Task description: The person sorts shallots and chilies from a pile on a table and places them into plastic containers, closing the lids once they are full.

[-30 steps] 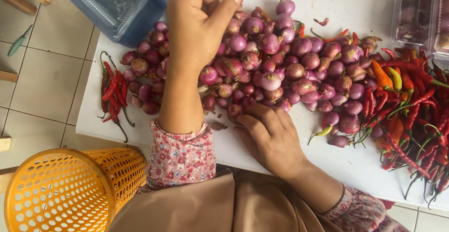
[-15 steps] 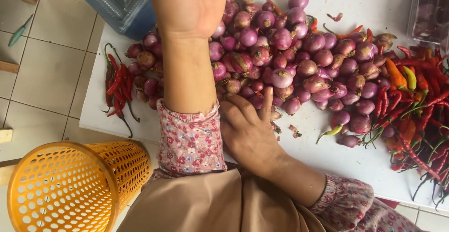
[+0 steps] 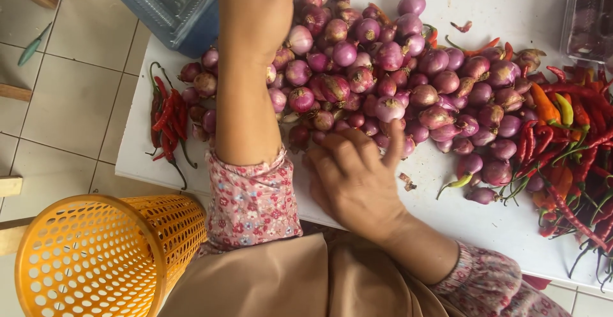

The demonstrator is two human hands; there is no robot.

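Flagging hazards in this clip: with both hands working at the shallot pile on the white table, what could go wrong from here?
1. The red chillies lie at the edge of the white table; a sweep of the left hand or its forearm could push them off.
2. The shallots are heaped loosely; the right hand pulling from the near side could send some rolling off, likely missing the orange basket.

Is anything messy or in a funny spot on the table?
A few things. Bits of loose peel lie on the white table beside the shallot pile. One small bunch of red chilies sits alone at the table's far-left edge, away from the big chili heap on the other side.
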